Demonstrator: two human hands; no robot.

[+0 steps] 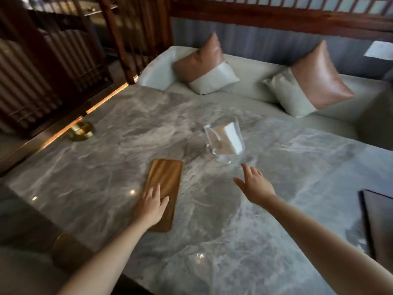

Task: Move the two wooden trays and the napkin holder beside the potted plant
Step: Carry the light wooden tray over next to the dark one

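Note:
A light wooden tray (164, 179) lies flat on the grey marble table (265, 220), left of centre. My left hand (152, 204) rests palm down on the tray's near end, fingers spread. A second wooden tray (68, 250) sits in shadow at the table's near left corner. A clear napkin holder (225, 142) with white napkins stands near the table's middle. My right hand (254, 184) hovers just short of the holder, fingers apart, holding nothing. No potted plant is in view.
A small brass dish (81, 129) sits near the table's left edge. A dark flat board (379, 222) lies at the right edge. Behind the table runs a pale sofa (251, 90) with two tan-and-white cushions. A wooden slat screen stands at the left.

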